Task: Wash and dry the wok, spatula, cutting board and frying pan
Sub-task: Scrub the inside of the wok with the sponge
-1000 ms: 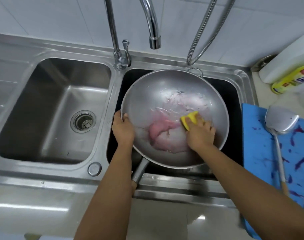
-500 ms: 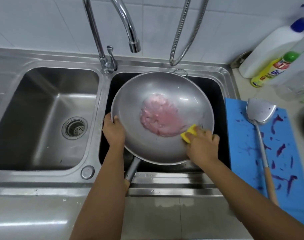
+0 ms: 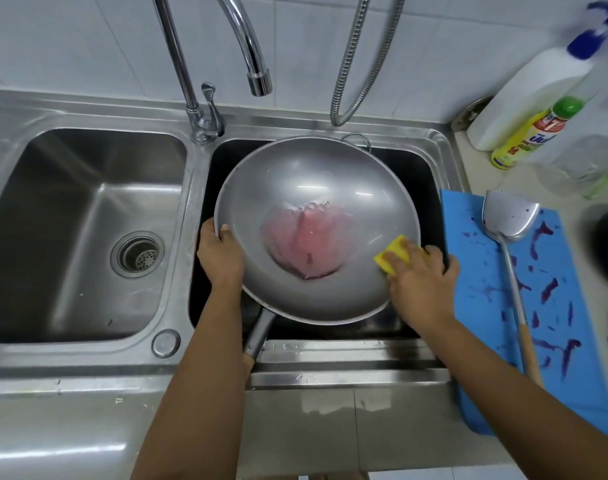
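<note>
Between the hands, head view: wok [image 3: 313,188] over the basin [image 3: 425,174]. Left hand [image 3: 221,252] clamps its rim; right hand [image 3: 422,275] grips sponge [image 3: 392,254] against the wall. Scrub step (pink suds [image 3: 306,237] pooled). Next, probably: rinse, needs tap [image 3: 259,83] on.

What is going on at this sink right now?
A person is washing the wok over the right sink basin. The left hand grips the wok's left rim, and the right hand holds a yellow sponge against the inside wall near the right rim. Pinkish water pools in the bottom. The spatula lies untouched on the purple-stained blue cutting board to the right. No water runs from the tap.
</note>
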